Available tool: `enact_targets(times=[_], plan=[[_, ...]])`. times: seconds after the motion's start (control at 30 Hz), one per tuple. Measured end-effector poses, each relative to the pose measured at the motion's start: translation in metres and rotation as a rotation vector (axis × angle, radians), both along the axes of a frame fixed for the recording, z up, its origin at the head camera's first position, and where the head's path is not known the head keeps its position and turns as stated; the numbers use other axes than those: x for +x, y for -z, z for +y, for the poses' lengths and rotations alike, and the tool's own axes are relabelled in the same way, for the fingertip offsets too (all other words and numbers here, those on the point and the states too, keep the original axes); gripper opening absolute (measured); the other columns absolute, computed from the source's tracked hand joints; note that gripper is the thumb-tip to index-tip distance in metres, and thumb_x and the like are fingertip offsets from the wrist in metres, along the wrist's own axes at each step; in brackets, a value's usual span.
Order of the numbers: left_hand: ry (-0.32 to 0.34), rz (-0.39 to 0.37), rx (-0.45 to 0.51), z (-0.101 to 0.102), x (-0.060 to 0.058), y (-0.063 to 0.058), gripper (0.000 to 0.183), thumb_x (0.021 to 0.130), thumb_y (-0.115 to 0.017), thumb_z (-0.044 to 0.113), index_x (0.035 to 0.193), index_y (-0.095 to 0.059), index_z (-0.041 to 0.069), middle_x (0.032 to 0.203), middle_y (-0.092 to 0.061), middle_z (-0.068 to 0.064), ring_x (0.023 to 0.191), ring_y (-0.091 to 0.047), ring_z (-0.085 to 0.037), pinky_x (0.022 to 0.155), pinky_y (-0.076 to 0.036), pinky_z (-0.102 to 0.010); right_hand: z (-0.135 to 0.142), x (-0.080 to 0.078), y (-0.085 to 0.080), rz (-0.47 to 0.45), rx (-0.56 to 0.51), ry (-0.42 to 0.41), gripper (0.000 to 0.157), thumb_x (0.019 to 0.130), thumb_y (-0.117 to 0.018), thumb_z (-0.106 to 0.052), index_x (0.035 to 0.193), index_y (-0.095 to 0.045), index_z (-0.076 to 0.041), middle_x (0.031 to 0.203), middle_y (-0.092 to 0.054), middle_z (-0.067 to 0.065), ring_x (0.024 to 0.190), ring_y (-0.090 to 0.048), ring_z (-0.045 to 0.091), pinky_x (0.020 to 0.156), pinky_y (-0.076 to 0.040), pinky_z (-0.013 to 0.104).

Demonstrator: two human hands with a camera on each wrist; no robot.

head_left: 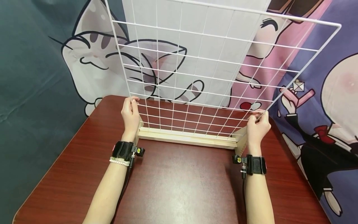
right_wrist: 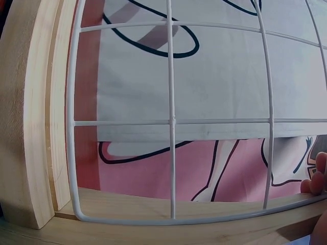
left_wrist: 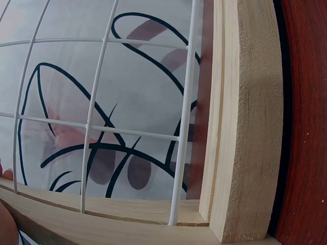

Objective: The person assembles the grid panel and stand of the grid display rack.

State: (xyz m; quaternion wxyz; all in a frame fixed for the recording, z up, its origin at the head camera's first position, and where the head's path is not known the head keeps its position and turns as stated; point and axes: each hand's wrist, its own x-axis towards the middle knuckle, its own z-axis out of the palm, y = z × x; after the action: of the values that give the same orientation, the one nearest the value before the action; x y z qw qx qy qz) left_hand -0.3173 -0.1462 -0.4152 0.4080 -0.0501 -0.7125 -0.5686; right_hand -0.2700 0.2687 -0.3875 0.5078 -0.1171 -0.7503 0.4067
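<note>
Both hands hold a large white wire grid panel (head_left: 198,57) by its two side edges. The left hand (head_left: 130,113) grips the left edge low down, and the right hand (head_left: 258,127) pinches the right edge at about the same height. Below and between them stands a pale wooden frame (head_left: 187,139) with a bottom bar and two side posts. In the left wrist view, the panel's bottom wire (left_wrist: 182,138) is a little apart from the grooved bar (left_wrist: 260,112). The right wrist view shows the panel's corner (right_wrist: 79,217) near the frame's inner corner, beside the groove.
The frame stands on a reddish-brown table (head_left: 181,180). Behind it hangs a cloth (head_left: 223,40) printed with cartoon figures. Each wrist wears a black strap with a small camera, and a cable (head_left: 127,180) runs along the left forearm.
</note>
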Motion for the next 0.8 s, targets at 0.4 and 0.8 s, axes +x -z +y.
enact_targets(times=[0.4,0.8], plan=[[-0.015,0.021,-0.002,0.002,0.001,0.0,0.022,0.099,-0.042,0.0,0.105,-0.06,-0.011,0.096,-0.061,-0.026,0.084,-0.056,-0.034,0.064,-0.03,-0.012,-0.022,0.011,-0.016,0.102,-0.037,0.008,0.019,0.075,-0.044,0.015,0.086,-0.06,0.014,0.066,-0.047,-0.014,0.052,-0.031,-0.013,0.052,-0.018,0.005],[-0.023,0.041,0.02,0.012,0.019,-0.021,0.019,0.095,-0.044,-0.008,0.102,-0.059,-0.015,0.095,-0.06,-0.03,0.083,-0.057,-0.023,0.07,-0.035,-0.009,-0.01,0.0,-0.005,0.074,-0.028,0.044,0.017,0.077,-0.047,0.013,0.087,-0.061,0.011,0.063,-0.045,-0.013,0.051,-0.026,-0.013,0.053,-0.019,0.006]])
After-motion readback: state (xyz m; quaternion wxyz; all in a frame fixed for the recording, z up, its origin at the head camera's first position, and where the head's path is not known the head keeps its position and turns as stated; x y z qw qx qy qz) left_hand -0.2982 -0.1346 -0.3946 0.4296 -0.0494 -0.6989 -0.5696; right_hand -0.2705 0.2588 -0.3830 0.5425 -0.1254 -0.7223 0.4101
